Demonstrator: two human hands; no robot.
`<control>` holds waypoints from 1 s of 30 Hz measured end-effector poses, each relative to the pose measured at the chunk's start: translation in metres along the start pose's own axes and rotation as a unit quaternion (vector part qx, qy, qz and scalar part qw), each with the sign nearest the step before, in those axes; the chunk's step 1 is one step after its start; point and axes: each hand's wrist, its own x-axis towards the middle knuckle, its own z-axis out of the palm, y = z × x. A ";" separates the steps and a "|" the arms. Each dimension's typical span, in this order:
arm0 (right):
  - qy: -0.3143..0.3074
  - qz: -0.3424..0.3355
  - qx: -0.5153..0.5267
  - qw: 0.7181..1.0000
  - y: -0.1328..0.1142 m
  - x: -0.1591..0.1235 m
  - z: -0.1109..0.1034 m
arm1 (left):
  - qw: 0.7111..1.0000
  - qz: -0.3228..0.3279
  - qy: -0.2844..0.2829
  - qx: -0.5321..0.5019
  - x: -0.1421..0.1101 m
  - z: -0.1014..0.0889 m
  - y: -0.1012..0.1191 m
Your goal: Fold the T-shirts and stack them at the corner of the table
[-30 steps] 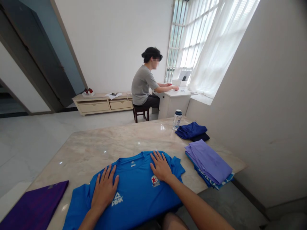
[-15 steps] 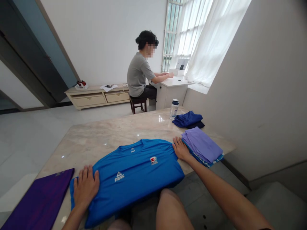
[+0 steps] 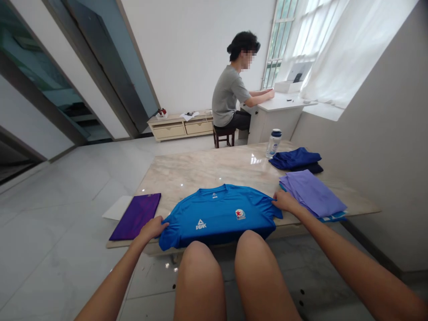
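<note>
Moved hands: left hand (image 3: 154,226) and right hand (image 3: 285,201) are no longer lying flat; both are now pinching the sleeves.
Bare knees (image 3: 200,263): rising in front of the table (image 3: 187,169).
Left grip: thumb and fingers are curling almost together, holding one sleeve's edge.
Right grip: fingers are likewise closing on the other sleeve, near the lavender cloth (image 3: 314,191).
Blue shirt (image 3: 220,205): lying face up along the table's near edge, neckline pointing away from the knees.
Purple cloth (image 3: 137,216): lying flat beyond the left hand.
Lavender pile: resting on blue cloth, right of the shirt.
Far side: a bottle (image 3: 274,143) is standing beside a navy bundle (image 3: 296,158).
Window corner: a person in grey (image 3: 227,98) is sitting on a dark stool (image 3: 224,132), leaning forearms toward a white desk (image 3: 279,118).
</note>
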 end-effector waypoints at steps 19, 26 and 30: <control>0.164 -0.038 0.072 0.983 -0.121 0.130 0.044 | 0.950 0.093 0.264 -0.140 0.176 0.014 0.101; 0.190 -0.068 0.030 0.979 -0.134 0.149 0.022 | 0.934 0.136 0.275 -0.181 0.208 -0.015 0.090; 0.241 -0.111 0.030 0.964 -0.113 0.084 0.006 | 0.926 0.094 0.328 -0.163 0.166 -0.009 0.036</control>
